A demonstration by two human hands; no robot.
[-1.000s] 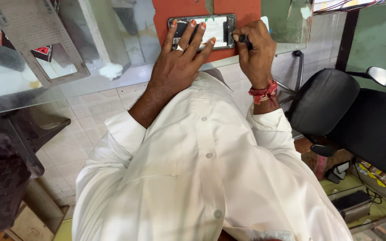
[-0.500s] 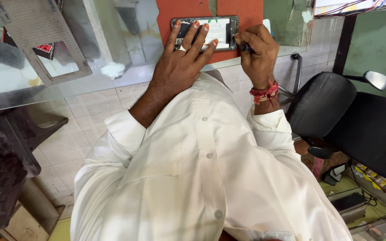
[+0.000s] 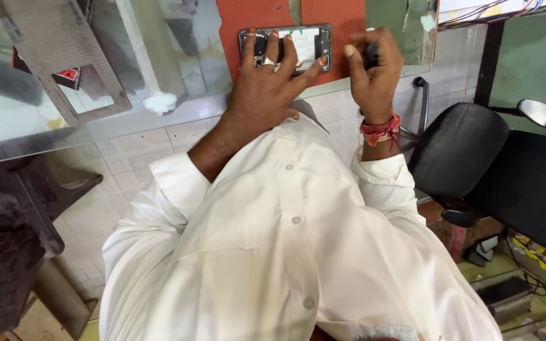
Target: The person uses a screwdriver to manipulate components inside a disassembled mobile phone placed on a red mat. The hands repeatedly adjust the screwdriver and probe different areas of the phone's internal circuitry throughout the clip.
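Right hand (image 3: 374, 69) lifted off opened phone (image 3: 298, 45), left hand (image 3: 266, 82) pressing it down

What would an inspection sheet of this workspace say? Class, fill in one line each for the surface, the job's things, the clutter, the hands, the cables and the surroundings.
Surface: glass counter with an orange mat on it.
Job's things: opened phone lying flat on the mat, its insides showing.
Clutter: perforated metal plate and a white lump at the counter's left.
Hands: left hand spread over the phone, fingers pressing it down; right hand closed around a thin dark tool, beside the phone.
Cables: coloured wires along the top right edge.
Surroundings: black chair at right, tiled floor below.
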